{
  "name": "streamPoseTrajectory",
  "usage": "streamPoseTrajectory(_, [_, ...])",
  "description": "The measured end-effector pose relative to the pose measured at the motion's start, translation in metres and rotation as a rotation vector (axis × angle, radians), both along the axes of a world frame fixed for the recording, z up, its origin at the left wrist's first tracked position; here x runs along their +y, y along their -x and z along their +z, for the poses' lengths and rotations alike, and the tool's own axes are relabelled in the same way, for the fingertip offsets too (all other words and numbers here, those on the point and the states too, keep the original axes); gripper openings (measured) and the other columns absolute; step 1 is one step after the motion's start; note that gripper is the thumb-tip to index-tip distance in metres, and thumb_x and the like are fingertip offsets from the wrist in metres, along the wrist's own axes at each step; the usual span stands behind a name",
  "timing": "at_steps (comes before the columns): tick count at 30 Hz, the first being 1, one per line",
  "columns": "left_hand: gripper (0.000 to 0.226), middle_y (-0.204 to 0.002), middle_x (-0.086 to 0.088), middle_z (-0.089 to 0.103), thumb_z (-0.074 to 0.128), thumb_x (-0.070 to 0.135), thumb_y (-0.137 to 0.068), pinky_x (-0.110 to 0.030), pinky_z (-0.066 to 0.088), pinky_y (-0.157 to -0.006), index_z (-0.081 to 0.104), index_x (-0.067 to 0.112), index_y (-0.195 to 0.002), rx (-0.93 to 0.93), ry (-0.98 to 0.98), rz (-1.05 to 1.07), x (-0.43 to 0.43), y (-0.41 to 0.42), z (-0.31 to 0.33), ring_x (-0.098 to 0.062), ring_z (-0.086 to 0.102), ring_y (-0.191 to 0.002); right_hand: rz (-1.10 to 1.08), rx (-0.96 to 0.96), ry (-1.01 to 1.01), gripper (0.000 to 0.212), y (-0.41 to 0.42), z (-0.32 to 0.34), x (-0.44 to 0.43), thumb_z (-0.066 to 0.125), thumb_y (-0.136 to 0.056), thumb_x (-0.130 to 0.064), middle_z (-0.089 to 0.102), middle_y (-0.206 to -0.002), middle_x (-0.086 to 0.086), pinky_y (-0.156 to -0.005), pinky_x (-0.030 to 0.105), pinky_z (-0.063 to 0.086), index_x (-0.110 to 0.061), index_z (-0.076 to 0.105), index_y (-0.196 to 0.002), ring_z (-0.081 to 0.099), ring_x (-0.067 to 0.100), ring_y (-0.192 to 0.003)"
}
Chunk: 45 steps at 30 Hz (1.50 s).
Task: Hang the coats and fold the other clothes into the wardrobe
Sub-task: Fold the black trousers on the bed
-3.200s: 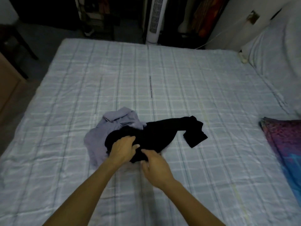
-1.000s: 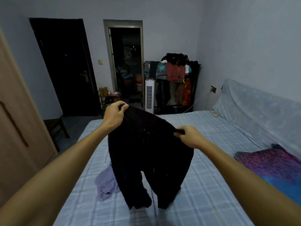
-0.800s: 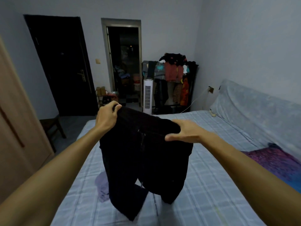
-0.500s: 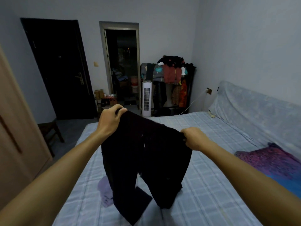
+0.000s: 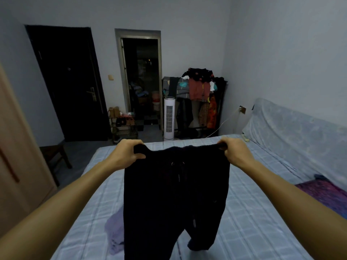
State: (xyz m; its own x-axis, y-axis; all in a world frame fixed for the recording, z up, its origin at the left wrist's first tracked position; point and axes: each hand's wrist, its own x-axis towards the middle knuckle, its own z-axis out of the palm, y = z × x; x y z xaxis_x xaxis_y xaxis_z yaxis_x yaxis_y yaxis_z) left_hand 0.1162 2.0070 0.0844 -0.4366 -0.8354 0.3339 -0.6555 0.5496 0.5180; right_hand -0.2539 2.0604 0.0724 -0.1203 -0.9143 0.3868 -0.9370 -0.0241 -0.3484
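I hold a pair of black trousers (image 5: 174, 199) up in the air over the bed (image 5: 253, 222), waistband stretched flat and level. My left hand (image 5: 127, 154) grips the waistband's left corner and my right hand (image 5: 232, 151) grips its right corner. Both legs hang down toward the checked sheet; a drawstring shows at the middle of the waist. A lilac garment (image 5: 114, 235) lies crumpled on the bed, partly hidden behind the left trouser leg.
A wooden wardrobe door (image 5: 16, 175) stands at the left edge. A purple patterned cloth (image 5: 326, 196) lies at the bed's right. Beyond the bed are a white tower fan (image 5: 169, 117), a loaded clothes rack (image 5: 199, 98), a dark door (image 5: 69, 85) and a stool (image 5: 54, 154).
Since the earlier frames I lifted the black trousers off the bed, shifted my right-hand grip, and spread my hands apart so the waistband is now taut and level.
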Motion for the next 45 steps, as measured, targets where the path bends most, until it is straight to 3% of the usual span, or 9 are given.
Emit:
streamPoseTrajectory(7, [0.019, -0.087, 0.004, 0.069, 0.076, 0.006, -0.076, -0.029, 0.054, -0.078, 0.071, 0.016, -0.091, -0.036, -0.028, 0.024, -0.042, 0.04, 0.022, -0.011, 0.066, -0.084, 0.023, -0.125, 0.102, 0.034, 0.036, 0.008, -0.041, 0.059, -0.081, -0.002, 0.071, -0.098, 0.003, -0.074, 0.031, 0.05, -0.023, 0.071, -0.105, 0.064, 0.024, -0.087])
streamPoseTrajectory(12, [0.017, -0.087, 0.006, 0.068, 0.077, 0.01, -0.076, -0.033, 0.055, -0.078, 0.071, 0.02, -0.089, -0.16, 0.167, 0.058, -0.087, 0.047, 0.025, -0.01, 0.065, -0.083, 0.087, -0.021, 0.151, 0.032, 0.053, 0.013, -0.079, 0.061, -0.083, -0.007, 0.07, -0.104, 0.002, -0.082, 0.036, 0.051, -0.024, 0.07, -0.108, 0.063, 0.024, -0.095])
streamPoseTrajectory(17, [0.017, -0.09, 0.011, 0.067, 0.074, 0.018, -0.078, -0.031, 0.053, -0.079, 0.07, 0.025, -0.093, -0.574, -0.056, -0.034, -0.142, 0.063, 0.021, -0.007, 0.063, -0.085, 0.23, 0.169, -0.343, 0.021, 0.07, -0.003, -0.119, 0.062, -0.085, -0.015, 0.071, -0.1, 0.002, -0.078, 0.031, 0.05, -0.024, 0.071, -0.102, 0.064, 0.019, -0.092])
streamPoseTrajectory(20, [0.014, -0.094, 0.005, 0.068, 0.071, 0.017, -0.08, -0.036, 0.053, -0.079, 0.069, 0.023, -0.092, -0.594, -0.06, 0.063, -0.187, 0.081, 0.016, -0.015, 0.063, -0.087, 0.17, 0.192, -0.419, 0.022, 0.07, -0.01, -0.161, 0.058, -0.084, -0.014, 0.069, -0.1, 0.004, -0.077, 0.035, 0.052, -0.023, 0.07, -0.101, 0.063, 0.024, -0.091])
streamPoseTrajectory(23, [0.015, -0.097, 0.006, 0.067, 0.07, 0.019, -0.079, -0.032, 0.052, -0.074, 0.068, 0.026, -0.092, -0.504, 0.127, 0.207, -0.241, 0.094, 0.036, -0.017, 0.063, -0.092, 0.089, 0.197, -0.281, 0.023, 0.076, 0.018, -0.22, 0.059, -0.086, -0.017, 0.066, -0.108, 0.008, -0.08, 0.035, 0.049, -0.023, 0.068, -0.106, 0.062, 0.029, -0.098])
streamPoseTrajectory(28, [0.02, -0.105, -0.006, 0.068, 0.065, 0.018, -0.084, -0.034, 0.049, -0.074, 0.067, 0.022, -0.104, -0.209, 0.422, 0.447, -0.318, 0.118, 0.134, -0.03, 0.062, -0.097, -0.087, 0.273, 0.213, 0.032, 0.08, 0.132, -0.312, 0.051, -0.088, -0.012, 0.066, -0.113, 0.011, -0.08, 0.037, 0.05, -0.027, 0.065, -0.112, 0.062, 0.033, -0.102])
streamPoseTrajectory(34, [0.016, -0.099, -0.015, 0.067, 0.061, 0.019, -0.088, -0.035, 0.043, -0.065, 0.064, 0.017, -0.104, 0.015, 0.72, 0.532, -0.32, 0.128, 0.237, -0.038, 0.062, -0.09, -0.207, 0.297, 0.598, 0.036, 0.085, 0.244, -0.313, 0.053, -0.081, -0.006, 0.068, -0.107, 0.014, -0.077, 0.04, 0.05, -0.023, 0.068, -0.108, 0.063, 0.038, -0.095])
streamPoseTrajectory(39, [0.006, -0.091, -0.012, 0.068, 0.06, 0.016, -0.089, -0.033, 0.04, -0.061, 0.063, 0.013, -0.094, 0.078, 0.733, 0.441, -0.27, 0.122, 0.212, -0.033, 0.062, -0.083, -0.146, 0.335, 0.667, 0.035, 0.084, 0.21, -0.267, 0.055, -0.08, -0.006, 0.068, -0.102, 0.009, -0.07, 0.04, 0.05, -0.023, 0.067, -0.108, 0.063, 0.036, -0.088])
streamPoseTrajectory(45, [0.004, -0.089, -0.007, 0.067, 0.065, 0.015, -0.084, -0.035, 0.048, -0.063, 0.064, 0.015, -0.088, 0.108, 0.565, 0.318, -0.17, 0.095, 0.09, -0.03, 0.062, -0.081, -0.052, 0.377, 0.647, 0.034, 0.074, 0.081, -0.157, 0.067, -0.072, -0.003, 0.071, -0.09, 0.011, -0.054, 0.037, 0.053, -0.015, 0.07, -0.103, 0.066, 0.036, -0.065])
